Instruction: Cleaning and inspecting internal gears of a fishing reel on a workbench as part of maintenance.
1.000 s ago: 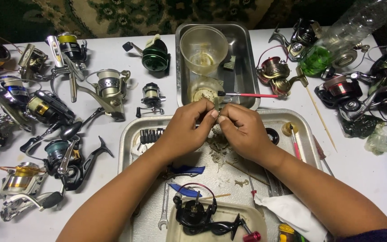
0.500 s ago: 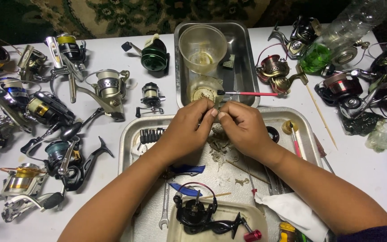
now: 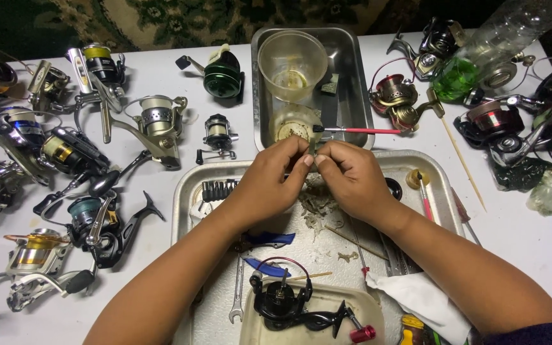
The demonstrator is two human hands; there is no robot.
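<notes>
Far left of the white table (image 3: 161,83): a cluster of spinning fishing reels (image 3: 59,153), among them a gold-spooled reel (image 3: 30,252) at the lower edge and a silver reel (image 3: 158,118) nearer the centre; beyond it lie a dark green closed-face reel (image 3: 222,75) and a small black reel (image 3: 217,133). Centre, near: a large shallow metal tray (image 3: 183,198) holding a row of dark tool bits (image 3: 220,188) at its upper left corner, scattered pale debris, blue-handled pliers (image 3: 266,246), a small wrench (image 3: 237,297), thin rods and a white cloth (image 3: 423,297); at its near edge sits a smaller cream tray (image 3: 378,313) containing a partly stripped black reel body (image 3: 285,303) with a red knob. Above the large tray the left hand (image 3: 269,182) and right hand (image 3: 349,179) meet, fingertips of both pressed together, pinching a small part (image 3: 312,161) that is mostly hidden between them; its kind cannot be told. Centre, far: a deep steel pan (image 3: 352,70) containing a clear plastic cup (image 3: 292,64) with a little yellowish liquid, a second low clear cup (image 3: 292,124) holding small parts, and a red-handled brush (image 3: 352,130) resting across the pan's rim. Right: a red-spooled reel (image 3: 394,96), a clear plastic bottle (image 3: 487,54) with green liquid lying on its side, a wooden stick (image 3: 461,160), and more dark reels (image 3: 512,128).
</notes>
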